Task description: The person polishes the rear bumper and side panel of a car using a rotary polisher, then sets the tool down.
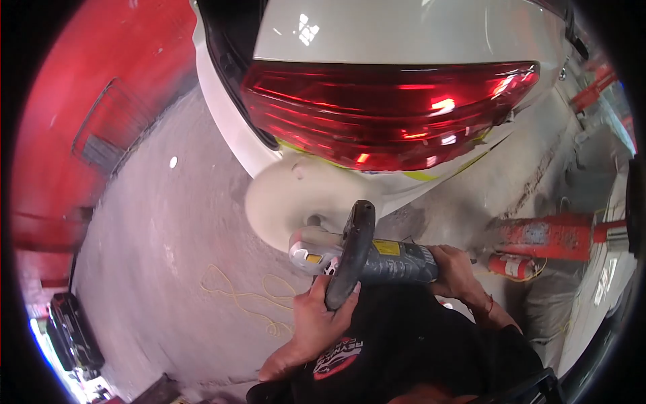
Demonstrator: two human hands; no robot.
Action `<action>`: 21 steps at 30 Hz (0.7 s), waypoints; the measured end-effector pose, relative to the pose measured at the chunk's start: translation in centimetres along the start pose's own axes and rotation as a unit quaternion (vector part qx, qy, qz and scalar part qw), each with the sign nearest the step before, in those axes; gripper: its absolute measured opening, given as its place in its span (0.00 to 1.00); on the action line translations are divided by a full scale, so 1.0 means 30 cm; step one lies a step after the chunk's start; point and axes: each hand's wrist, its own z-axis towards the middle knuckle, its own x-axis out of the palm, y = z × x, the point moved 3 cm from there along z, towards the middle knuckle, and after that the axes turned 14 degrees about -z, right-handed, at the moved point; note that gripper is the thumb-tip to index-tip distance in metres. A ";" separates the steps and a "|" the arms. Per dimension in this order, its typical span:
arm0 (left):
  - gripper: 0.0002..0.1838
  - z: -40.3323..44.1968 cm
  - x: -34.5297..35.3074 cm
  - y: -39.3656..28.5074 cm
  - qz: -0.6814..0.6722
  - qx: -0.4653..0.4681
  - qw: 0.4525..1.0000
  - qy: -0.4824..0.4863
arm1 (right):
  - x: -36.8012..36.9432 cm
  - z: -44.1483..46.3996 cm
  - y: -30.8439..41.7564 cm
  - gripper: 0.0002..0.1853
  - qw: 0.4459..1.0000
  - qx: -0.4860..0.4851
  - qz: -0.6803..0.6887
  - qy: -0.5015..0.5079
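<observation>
My left hand [319,316] is closed around the black loop handle of a polisher [397,261]. My right hand [454,271] grips the rear end of its grey body, with the fingers partly hidden. The round pale polishing pad [276,195] is blurred, as if spinning, and lies up against the white car's rear corner just below the tail light; firm contact cannot be made out. Above it is the large red tail light [397,114]. Yellow-green masking tape [420,176] runs along the light's lower edge. White bodywork [404,37] extends above the light.
A thin yellow cord [249,311] lies in loops on the grey concrete floor [148,236]. To the right are red metal equipment [545,236] and a red cylinder [511,266]. A wire rack [111,128] stands by the red wall [54,175] on the left.
</observation>
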 end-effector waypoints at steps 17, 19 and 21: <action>0.14 -0.077 0.359 0.101 0.052 0.066 0.992 -0.091 | 0.096 0.043 -0.319 0.26 0.995 -0.050 -0.005 0.091; 0.15 -0.060 0.384 0.181 -0.005 0.017 0.993 -0.118 | 0.128 0.075 -0.353 0.26 0.989 -0.058 -0.029 0.132; 0.19 -0.052 0.409 0.275 -0.077 -0.067 0.987 -0.124 | 0.176 0.072 -0.375 0.25 0.977 -0.053 -0.083 0.190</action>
